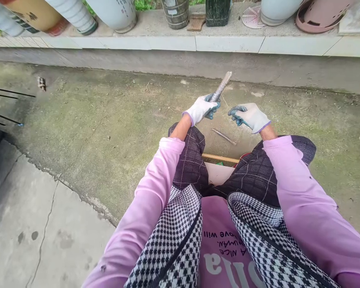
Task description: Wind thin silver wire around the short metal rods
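My left hand (202,109), in a white glove with blue-grey coated fingers, is closed round a grey stick-like piece (222,87). The piece slants up and away to the right. It looks ridged or wrapped along its length, with a paler far end. To its right, my right hand (248,116), gloved alike, has its fingers curled together in a pinch. A thin pale strand (225,100) shows between the piece and those fingertips; whether they grip it I cannot tell. Below both hands, a thinner grey rod (224,137) lies on the ground between my knees.
Ahead runs a low tiled ledge (228,44) bearing several plant pots (112,14). Thin black rods (6,116) jut in from the left. A small dark-and-pale object (41,83) lies on the mossy concrete. Between my legs are a wooden strip (220,157) and a pale surface (219,174).
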`<state>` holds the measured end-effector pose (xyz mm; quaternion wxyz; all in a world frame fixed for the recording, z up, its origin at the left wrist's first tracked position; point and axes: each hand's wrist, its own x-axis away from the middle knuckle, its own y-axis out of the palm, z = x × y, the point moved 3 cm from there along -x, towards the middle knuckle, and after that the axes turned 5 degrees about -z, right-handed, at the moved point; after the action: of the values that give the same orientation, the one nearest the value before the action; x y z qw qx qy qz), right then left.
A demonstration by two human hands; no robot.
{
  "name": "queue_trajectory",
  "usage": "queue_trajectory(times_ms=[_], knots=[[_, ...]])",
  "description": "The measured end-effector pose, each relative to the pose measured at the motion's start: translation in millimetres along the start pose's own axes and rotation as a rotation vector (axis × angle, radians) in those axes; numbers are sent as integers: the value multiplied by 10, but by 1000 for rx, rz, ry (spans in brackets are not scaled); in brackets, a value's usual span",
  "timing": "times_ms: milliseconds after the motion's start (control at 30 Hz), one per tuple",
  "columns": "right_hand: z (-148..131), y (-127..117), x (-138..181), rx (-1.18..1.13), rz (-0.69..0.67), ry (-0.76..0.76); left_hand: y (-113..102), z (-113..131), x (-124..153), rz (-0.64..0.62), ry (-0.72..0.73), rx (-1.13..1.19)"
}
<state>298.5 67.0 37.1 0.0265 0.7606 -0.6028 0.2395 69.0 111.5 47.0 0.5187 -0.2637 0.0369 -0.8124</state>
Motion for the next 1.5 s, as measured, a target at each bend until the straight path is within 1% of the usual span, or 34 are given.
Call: queue_trajectory(times_ms=[33,67,100,133,167,233,267,333,400,467,567,633,667,733,800,833,900,1000,1067,1133,1233,1267,1333,1400,1433,1500], knots=[[-8,24,15,35,-36,9,-12,-43,-7,42,-13,-156],[-13,34,29,76,-67,17,-1,-83,-8,43,-16,-331],[-15,30,41,119,-88,21,33,-125,-3,-3,-16,-494],[-14,11,50,161,-93,25,84,-167,7,-80,-17,-622],[-9,-20,55,194,-83,30,145,-206,22,-179,-19,-689],[12,-103,47,225,-33,46,256,-260,52,-349,-37,-711],[26,-147,36,216,0,53,294,-266,62,-410,-39,-667],[52,-221,2,143,75,47,325,-237,67,-488,-13,-510],[72,-256,-37,59,125,26,300,-168,56,-515,41,-303],[83,-245,-67,7,135,10,230,-88,32,-448,92,-89],[73,-171,-69,-13,118,0,120,-16,-4,-235,104,93],[51,-108,-41,1,87,0,73,-20,-17,-111,48,31],[40,-77,-22,21,63,7,55,-29,-18,-68,17,-62],[20,-28,18,79,-2,28,28,-50,-12,-21,-24,-349],[9,-11,50,139,-52,37,22,-72,5,-27,-41,-667],[7,-18,58,171,-62,35,34,-86,15,-56,-49,-792],[16,-59,57,239,-45,31,96,-125,37,-190,-66,-919],[58,-144,19,285,14,50,229,-164,81,-447,-61,-892],[88,-186,-17,268,47,51,277,-158,107,-537,-52,-785],[103,-212,-49,236,78,23,278,-125,125,-575,-34,-583],[111,-205,-69,148,79,8,225,-54,129,-559,23,-230],[110,-189,-67,115,69,17,203,-36,121,-530,45,-147],[97,-138,-52,69,40,37,163,-24,90,-428,63,-32],[68,-70,-28,52,17,40,127,-46,49,-291,42,-30],[50,-32,-15,53,-2,37,110,-63,31,-226,26,-91],[20,43,7,65,-58,44,78,-93,9,-126,2,-317]])
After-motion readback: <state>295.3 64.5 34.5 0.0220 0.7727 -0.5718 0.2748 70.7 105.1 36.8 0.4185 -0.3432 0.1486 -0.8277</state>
